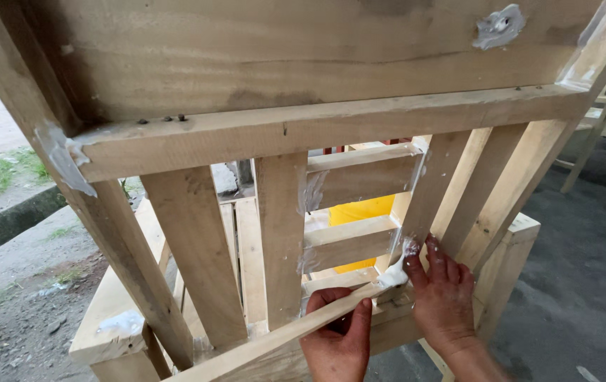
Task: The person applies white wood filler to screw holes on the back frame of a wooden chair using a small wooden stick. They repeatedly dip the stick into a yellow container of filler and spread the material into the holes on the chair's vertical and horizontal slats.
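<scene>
While the wooden frame (296, 127) stands upright across most of the view, both hands work at its lower right, near the camera. The left hand (338, 339) is closed around a thin wooden strip (282, 334) that runs from the lower left up toward the right; thumb on the near face, fingers curled over the top edge, so the grip is firmly shut on it. The strip looks light and stiff, likely to flex a little along its length, and is best held near the loaded end, as it is now. A lump of white filler paste (393, 274) sits on the strip's far tip, just beside a horizontal rail (349, 240).

The right hand (444, 301) holds nothing. Its fingers are spread and laid flat against an upright slat (427, 194), with white paste smeared on the fingertips (430, 244) and along the joint. The paste appears soft, wet and sticky; it would smear readily and make any grip slippery.

Patches of the same paste show on the frame's upper right corner (499, 27) and on the left leg (59, 159). Behind the slats a yellow object (359, 211) is partly visible. The frame itself seems heavy and rigid, rough-sawn, and rests on a wooden base (115, 318).
</scene>
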The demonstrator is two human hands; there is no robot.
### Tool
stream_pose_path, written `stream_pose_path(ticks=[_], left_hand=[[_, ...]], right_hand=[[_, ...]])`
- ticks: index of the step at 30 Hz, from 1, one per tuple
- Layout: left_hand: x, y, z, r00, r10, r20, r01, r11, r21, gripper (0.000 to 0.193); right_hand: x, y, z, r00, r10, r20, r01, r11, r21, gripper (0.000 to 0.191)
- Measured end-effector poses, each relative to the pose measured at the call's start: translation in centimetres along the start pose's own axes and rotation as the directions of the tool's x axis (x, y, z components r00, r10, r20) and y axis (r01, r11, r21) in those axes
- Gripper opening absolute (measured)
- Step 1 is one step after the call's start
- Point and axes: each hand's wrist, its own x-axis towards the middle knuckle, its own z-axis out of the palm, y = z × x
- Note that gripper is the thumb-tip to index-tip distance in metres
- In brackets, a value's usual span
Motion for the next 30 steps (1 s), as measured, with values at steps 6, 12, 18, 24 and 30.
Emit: stream_pose_path(ticks=[6, 12, 18, 24, 30], left_hand=[[-0.1, 0.4, 0.0, 1.0, 0.001, 0.006, -0.001, 1.0, -0.028, 0.022], [-0.3, 0.9, 0.4, 1.0, -0.007, 0.004, 0.008, 1.0, -0.025, 0.021], [-0.4, 0.5, -0.2, 0.998, 0.036, -0.045, -0.032, 0.994, 0.102, 0.022], [-0.3, 0.0, -0.7, 1.0, -0.005, -0.029, 0.007, 0.997, 0.075, 0.021], [-0.5, -0.3, -0.4, 0.997, 0.069, -0.02, -0.069, 0.997, 0.018, 0.022]], right_hand=[[-0.9, -0.1, -0.7, 1.0, -0.025, 0.009, 0.025, 0.998, 0.061, 0.061], [-1.1, 0.9, -3.0, 0.998, -0.007, -0.068, 0.021, 0.977, 0.21, 0.047], [-0.6, 0.9, -3.9, 0.969, -0.067, -0.238, 0.124, 0.965, 0.23, 0.055], [-0.1, 1.0, -4.1, 0.999, -0.004, -0.041, 0.007, 0.998, 0.066, 0.054], [-0.4, 1.3, -4.9, 1.0, -0.01, 0.011, 0.008, 0.983, 0.181, 0.06]])
